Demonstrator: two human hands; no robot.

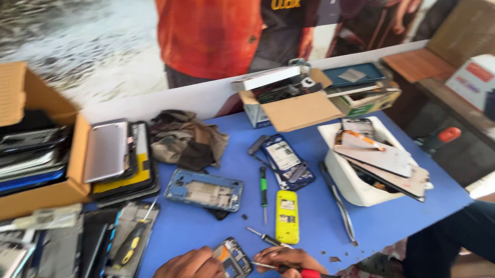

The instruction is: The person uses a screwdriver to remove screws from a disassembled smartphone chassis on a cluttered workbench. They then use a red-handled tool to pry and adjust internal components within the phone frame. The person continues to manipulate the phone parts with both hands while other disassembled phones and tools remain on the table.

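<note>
- Nearby, on the blue table (380, 221): yellow phone (287, 216), green screwdriver (263, 190), tweezers (338, 203), white tub (355, 180) of parts.
- Left hand (189, 270), fingers curled, steadies the opened phone frame (233, 263) at the near edge.
- Right hand (292, 267) pinches a red-handled screwdriver (302, 272), tip touching the frame.

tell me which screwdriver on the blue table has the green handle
The green-handled screwdriver lies loose mid-table, just left of the yellow phone. The right hand holds a red-handled screwdriver, and a yellow-and-black screwdriver rests on the parts at left.
</note>
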